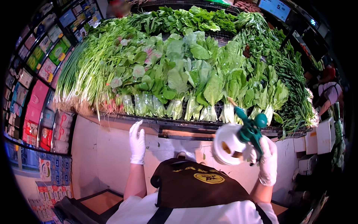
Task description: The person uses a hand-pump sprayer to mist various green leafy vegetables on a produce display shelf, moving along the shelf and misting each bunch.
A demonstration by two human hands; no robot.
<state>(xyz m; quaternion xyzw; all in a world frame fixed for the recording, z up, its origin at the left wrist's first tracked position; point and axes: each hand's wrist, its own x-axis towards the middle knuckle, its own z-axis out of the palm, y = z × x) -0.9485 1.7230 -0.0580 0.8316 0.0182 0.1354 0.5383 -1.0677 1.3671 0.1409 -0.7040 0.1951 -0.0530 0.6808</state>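
Observation:
My right hand, in a white glove, is closed round the green handle of a spray bottle. The bottle has a white, rounded body and a green pump head, and it is tilted in front of the display. My left hand, also gloved, hangs near the display's front edge with nothing in it, its fingers stretched forward. Just beyond both hands lie bundles of leafy greens, their pale stems toward me, some wrapped in clear plastic. Green onions with rooty ends lie at the left.
The display's dark front edge runs across ahead of me. Shelves of boxed and packaged goods stand on the left. A white box sits at the right, where another person is bent over. A lit screen hangs at the far right.

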